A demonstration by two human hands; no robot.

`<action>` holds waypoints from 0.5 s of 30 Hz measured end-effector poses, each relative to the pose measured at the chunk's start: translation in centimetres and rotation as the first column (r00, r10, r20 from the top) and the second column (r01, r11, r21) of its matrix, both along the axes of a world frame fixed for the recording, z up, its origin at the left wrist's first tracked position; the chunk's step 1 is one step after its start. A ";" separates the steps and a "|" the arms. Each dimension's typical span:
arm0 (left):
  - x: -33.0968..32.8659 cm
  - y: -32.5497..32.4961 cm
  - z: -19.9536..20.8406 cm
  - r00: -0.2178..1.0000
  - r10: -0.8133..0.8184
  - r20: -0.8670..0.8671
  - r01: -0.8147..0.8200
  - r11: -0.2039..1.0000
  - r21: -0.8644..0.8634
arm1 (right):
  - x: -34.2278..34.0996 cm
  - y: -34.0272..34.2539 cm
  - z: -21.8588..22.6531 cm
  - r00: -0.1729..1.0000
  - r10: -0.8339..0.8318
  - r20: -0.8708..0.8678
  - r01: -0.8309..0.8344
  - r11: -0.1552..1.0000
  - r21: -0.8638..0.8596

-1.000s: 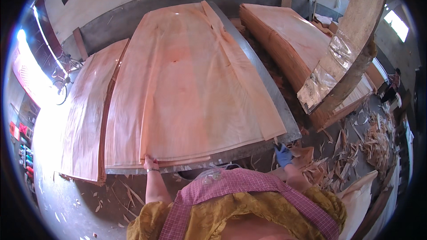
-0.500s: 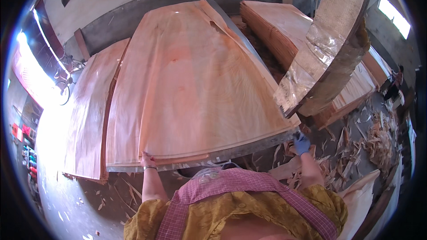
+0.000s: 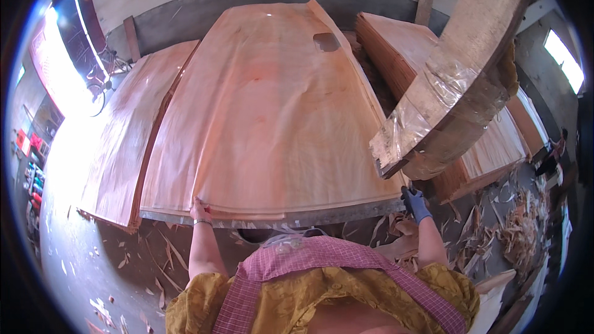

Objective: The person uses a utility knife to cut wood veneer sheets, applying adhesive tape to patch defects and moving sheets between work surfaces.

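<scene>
A wide, thin wood veneer sheet lies over the long table in front of me, its far right part broken by a dark hole. At its near edge my left hand, bare with a band at the wrist, pinches the sheet toward the left. My right hand, in a blue-grey glove, is closed at the sheet's near right corner; its fingertips are partly hidden. Along the front runs the table's grey edge, just below the veneer. More veneer shows under the sheet on the left.
A veneer stack stands close on the left, another stack on the far right. A thick beam wrapped in clear film hangs over the table's right side. Wood scraps litter the floor at right. A bicycle stands far left.
The sheet's right side has shifted and flattened, covering the grey table strip at far right; the hole now shows whole. My right hand has moved with the corner. The view has shifted slightly.
</scene>
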State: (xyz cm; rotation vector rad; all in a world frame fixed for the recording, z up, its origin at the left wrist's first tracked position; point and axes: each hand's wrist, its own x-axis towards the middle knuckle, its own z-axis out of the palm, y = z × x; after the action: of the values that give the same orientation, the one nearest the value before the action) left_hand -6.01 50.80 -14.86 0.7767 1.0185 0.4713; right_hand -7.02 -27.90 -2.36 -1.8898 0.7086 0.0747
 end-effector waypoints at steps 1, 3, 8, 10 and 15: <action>0.1 -0.2 -0.1 1.000 0.022 -0.017 -0.022 1.000 -0.005 | 0.4 0.9 -0.5 1.000 0.013 0.012 -0.013 1.000 -0.008; 0.8 -0.5 -0.2 0.997 0.064 -0.049 -0.064 0.998 -0.015 | 0.9 1.8 -0.7 0.999 -0.016 0.047 0.013 0.998 0.063; 0.4 1.2 0.1 0.996 0.070 -0.061 -0.070 0.998 0.009 | 1.9 3.8 0.6 1.000 0.011 0.006 -0.011 0.992 0.123; 0.0 1.7 0.3 0.999 0.045 -0.024 -0.045 0.999 0.011 | 1.8 3.9 -0.3 1.000 0.000 -0.001 0.000 0.994 0.108; 1.2 0.0 -0.1 0.993 0.016 -0.121 -0.018 1.000 -0.019 | -1.0 -1.4 -6.9 0.997 0.040 0.072 -0.009 0.921 -0.389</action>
State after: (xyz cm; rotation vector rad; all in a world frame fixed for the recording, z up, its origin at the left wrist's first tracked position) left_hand -4.80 50.82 -14.96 0.7865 1.1418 0.4321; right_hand -7.99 -29.26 -9.30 -2.2676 0.6814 -0.1352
